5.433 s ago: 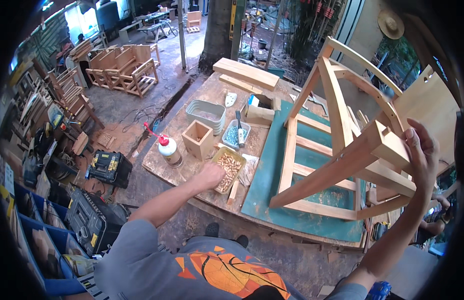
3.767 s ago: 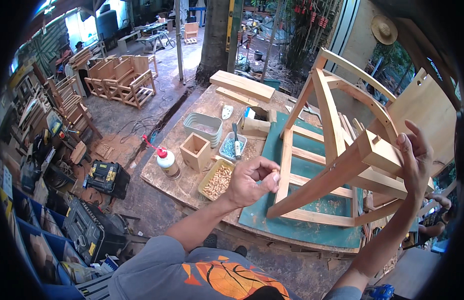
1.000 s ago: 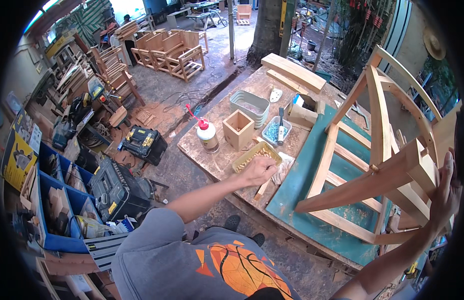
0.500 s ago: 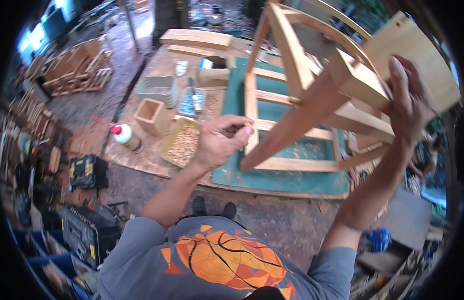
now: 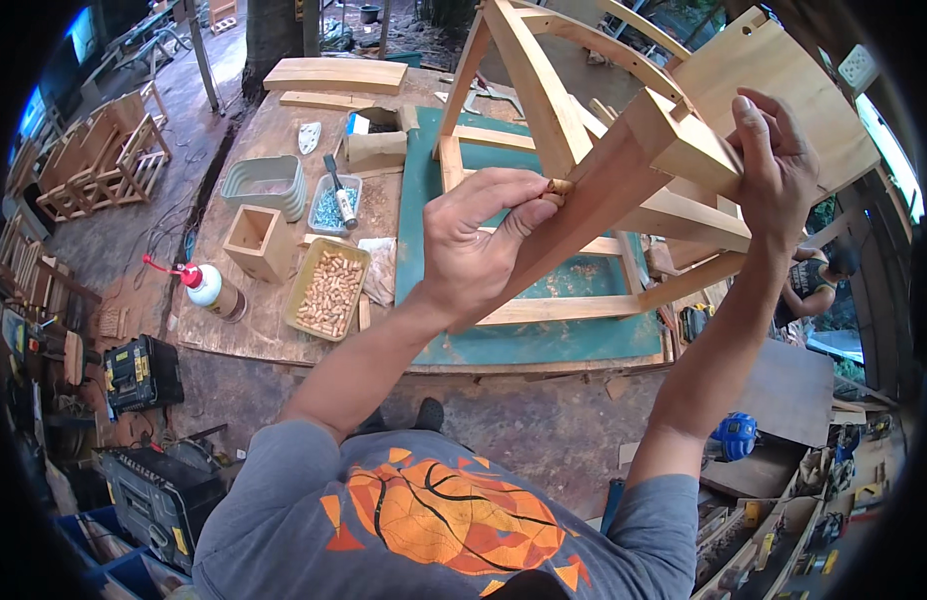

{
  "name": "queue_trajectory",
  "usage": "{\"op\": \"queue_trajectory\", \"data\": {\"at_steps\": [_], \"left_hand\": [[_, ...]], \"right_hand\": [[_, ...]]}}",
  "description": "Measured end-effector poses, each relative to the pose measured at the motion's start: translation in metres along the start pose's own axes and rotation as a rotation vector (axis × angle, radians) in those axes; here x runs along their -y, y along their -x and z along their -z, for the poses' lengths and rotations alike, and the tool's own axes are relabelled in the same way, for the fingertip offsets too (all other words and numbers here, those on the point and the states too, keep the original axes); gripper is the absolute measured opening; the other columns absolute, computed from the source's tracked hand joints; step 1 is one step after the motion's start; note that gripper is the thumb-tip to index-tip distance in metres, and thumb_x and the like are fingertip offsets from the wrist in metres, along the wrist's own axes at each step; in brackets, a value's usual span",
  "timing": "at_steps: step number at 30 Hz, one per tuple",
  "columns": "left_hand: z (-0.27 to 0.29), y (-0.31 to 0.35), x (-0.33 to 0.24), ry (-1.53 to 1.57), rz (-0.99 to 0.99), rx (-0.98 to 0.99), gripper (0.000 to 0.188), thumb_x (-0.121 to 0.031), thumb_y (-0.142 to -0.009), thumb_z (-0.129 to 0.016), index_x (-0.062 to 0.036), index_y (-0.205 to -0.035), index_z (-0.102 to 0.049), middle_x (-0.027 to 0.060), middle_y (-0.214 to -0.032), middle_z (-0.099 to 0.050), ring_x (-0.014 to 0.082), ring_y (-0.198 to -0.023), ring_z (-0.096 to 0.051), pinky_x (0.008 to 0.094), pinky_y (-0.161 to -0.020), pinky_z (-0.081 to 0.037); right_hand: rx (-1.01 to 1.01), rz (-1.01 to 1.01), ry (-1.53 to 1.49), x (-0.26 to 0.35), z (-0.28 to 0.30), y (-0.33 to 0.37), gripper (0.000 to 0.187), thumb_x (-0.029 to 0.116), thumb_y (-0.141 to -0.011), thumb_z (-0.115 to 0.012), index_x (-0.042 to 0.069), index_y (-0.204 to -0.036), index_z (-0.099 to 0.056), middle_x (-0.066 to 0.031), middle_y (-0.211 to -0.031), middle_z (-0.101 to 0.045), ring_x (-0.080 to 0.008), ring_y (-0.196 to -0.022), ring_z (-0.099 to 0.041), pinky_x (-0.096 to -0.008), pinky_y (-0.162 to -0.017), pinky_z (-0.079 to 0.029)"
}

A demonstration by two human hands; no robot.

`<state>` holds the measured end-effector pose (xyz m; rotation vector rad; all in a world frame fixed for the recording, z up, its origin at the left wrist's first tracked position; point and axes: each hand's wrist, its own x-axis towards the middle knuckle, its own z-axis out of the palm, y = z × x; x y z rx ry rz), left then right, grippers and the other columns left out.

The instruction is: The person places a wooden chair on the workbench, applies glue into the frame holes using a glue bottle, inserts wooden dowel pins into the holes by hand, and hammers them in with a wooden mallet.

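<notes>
My left hand [image 5: 480, 228] pinches a short wooden dowel [image 5: 558, 188] between thumb and fingertips. One end of the dowel meets the side of a thick leg on a pale wooden chair frame [image 5: 595, 205]; whether it has entered a hole cannot be seen. My right hand [image 5: 776, 165] grips the frame's upper right corner, fingers over the edge, and keeps it tilted above the green mat [image 5: 548, 345]. Left of my left hand, a yellowish tray [image 5: 300, 288] holds many loose dowels [image 5: 333, 290].
Beside the tray stand a glue bottle [image 5: 219, 294] with a red cap, a hollow wooden block [image 5: 258, 243] and a small tub [image 5: 330, 207] with a brush across it. Wooden boards [image 5: 335, 76] lie at the table's back. Another person [image 5: 815, 285] is at the far right.
My left hand has moved right and up relative to the frame, bringing the dowel against the leg. My right hand still holds the frame's corner. The view has shifted.
</notes>
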<state>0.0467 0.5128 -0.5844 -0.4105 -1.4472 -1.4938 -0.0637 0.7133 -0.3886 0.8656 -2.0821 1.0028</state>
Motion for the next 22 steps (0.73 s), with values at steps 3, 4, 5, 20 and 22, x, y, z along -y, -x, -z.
{"op": "queue_trajectory", "data": {"at_steps": [3, 4, 5, 20, 22], "left_hand": [[-0.003, -0.003, 0.0, -0.111, -0.078, -0.061, 0.021, 0.002, -0.088, -0.076, 0.0001, -0.109, -0.074, 0.0127, -0.105, -0.074, 0.0193, -0.093, -0.071, 0.0295, -0.082, -0.057], [-0.001, -0.007, -0.002, -0.174, -0.125, -0.064, 0.019, 0.0, -0.085, -0.079, -0.0002, -0.104, -0.075, 0.0128, -0.101, -0.074, 0.0217, -0.092, -0.071, 0.0318, -0.08, -0.057], [0.0, -0.01, -0.003, -0.237, -0.172, -0.067, 0.018, -0.003, -0.082, -0.082, -0.0005, -0.099, -0.075, 0.0129, -0.098, -0.075, 0.0242, -0.09, -0.072, 0.0341, -0.079, -0.057], [0.006, -0.017, -0.016, -0.3, -0.122, 0.098, 0.017, 0.002, -0.085, -0.079, 0.0019, -0.101, -0.072, 0.0128, -0.1, -0.074, 0.0214, -0.092, -0.07, 0.0305, -0.078, -0.054], [0.011, -0.021, -0.02, -0.357, -0.12, 0.167, 0.018, 0.002, -0.088, -0.077, 0.0, -0.105, -0.072, 0.0107, -0.106, -0.074, 0.0273, -0.097, -0.069, 0.0341, -0.084, -0.054]], "right_hand": [[-0.001, -0.001, -0.018, 0.003, -0.001, 0.001, 0.034, 0.03, -0.096, -0.069, -0.001, -0.11, -0.072, -0.0096, -0.086, -0.076, -0.0102, -0.078, -0.061, -0.0251, -0.072, -0.047], [-0.002, 0.001, -0.013, 0.004, -0.001, 0.001, 0.034, 0.03, -0.096, -0.069, -0.001, -0.11, -0.072, -0.0093, -0.085, -0.075, -0.0101, -0.078, -0.061, -0.0249, -0.071, -0.047], [-0.006, 0.0, -0.01, 0.003, -0.001, 0.002, 0.034, 0.03, -0.096, -0.069, -0.001, -0.11, -0.072, -0.0093, -0.085, -0.075, -0.0101, -0.078, -0.061, -0.0249, -0.071, -0.047], [-0.033, 0.061, -0.051, 0.001, -0.001, 0.001, 0.033, 0.03, -0.094, -0.071, -0.002, -0.103, -0.074, -0.0008, -0.073, -0.066, -0.0055, -0.069, -0.055, -0.0221, -0.062, -0.041], [-0.017, 0.072, -0.001, 0.0, 0.0, 0.001, 0.034, 0.031, -0.094, -0.071, -0.001, -0.104, -0.075, -0.003, -0.076, -0.07, -0.0071, -0.071, -0.058, -0.0222, -0.063, -0.044]]}}
